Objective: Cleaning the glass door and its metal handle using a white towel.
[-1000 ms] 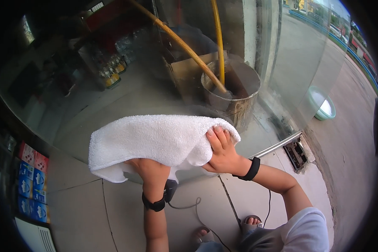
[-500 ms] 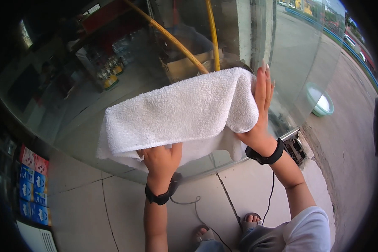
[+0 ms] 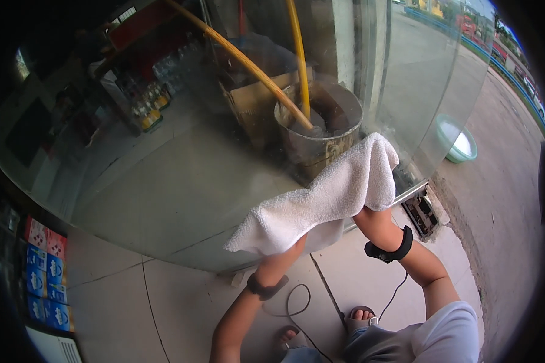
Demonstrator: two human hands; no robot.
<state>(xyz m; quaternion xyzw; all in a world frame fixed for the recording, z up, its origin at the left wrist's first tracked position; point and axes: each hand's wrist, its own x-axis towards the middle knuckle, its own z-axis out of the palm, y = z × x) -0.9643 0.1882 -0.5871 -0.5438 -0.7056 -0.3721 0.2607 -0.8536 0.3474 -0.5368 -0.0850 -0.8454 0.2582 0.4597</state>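
A white terry towel (image 3: 321, 202) hangs bunched between my two hands, in front of a large glass pane (image 3: 181, 199). My left hand (image 3: 287, 257) comes up under the towel's lower left part, and the cloth covers its fingers. At the towel's right end, my right hand (image 3: 374, 219) is also tucked into the cloth, fingers hidden. Both hands appear closed on the fabric, which carries folds between them. A dark strap (image 3: 266, 287) circles my left wrist and a black strap (image 3: 390, 247) my right.
Seen through the glass, a worn bucket (image 3: 318, 142) holds two wooden poles (image 3: 248, 66), beside a cardboard box (image 3: 260, 109). Outside on the right stands a green basin (image 3: 457, 142). A thin cable (image 3: 297, 308) loops on the tiles by my feet. Blue packages (image 3: 45, 278) are stacked at left.
The towel has moved down and right and gone from spread wide to bunched. My right fingers, stretched out before, are now under it. The bucket behind the glass has come into sight.
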